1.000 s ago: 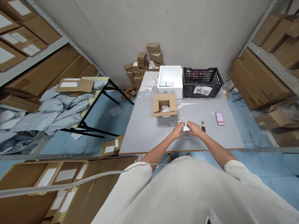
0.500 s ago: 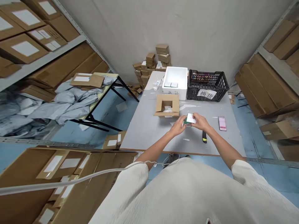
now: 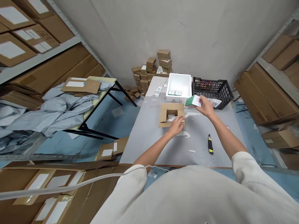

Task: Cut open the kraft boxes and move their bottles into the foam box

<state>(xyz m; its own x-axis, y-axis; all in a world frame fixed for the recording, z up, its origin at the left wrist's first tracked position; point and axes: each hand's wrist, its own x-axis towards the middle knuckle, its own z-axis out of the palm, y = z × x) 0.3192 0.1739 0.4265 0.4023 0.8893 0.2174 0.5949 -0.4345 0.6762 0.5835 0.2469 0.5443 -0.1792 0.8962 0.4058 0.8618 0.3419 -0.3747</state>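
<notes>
A grey rectangular table (image 3: 144,140) filled the centre of the frame. At its upper right stood a black lattice plastic crate (image 3: 227,93), beside a white rectangular foam box (image 3: 179,82). Nearer the centre sat an open brown cardboard box (image 3: 163,114). The left hand (image 3: 176,125) was at its lower-right flap; whether those fingers gripped it could not be told. The right hand (image 3: 206,107) pinched a green-and-white carton (image 3: 192,101) right of centre. A black-and-yellow utility knife (image 3: 210,145) lay lower right; 2 small white cartons (image 3: 178,92) lay inside the foam box.
</notes>
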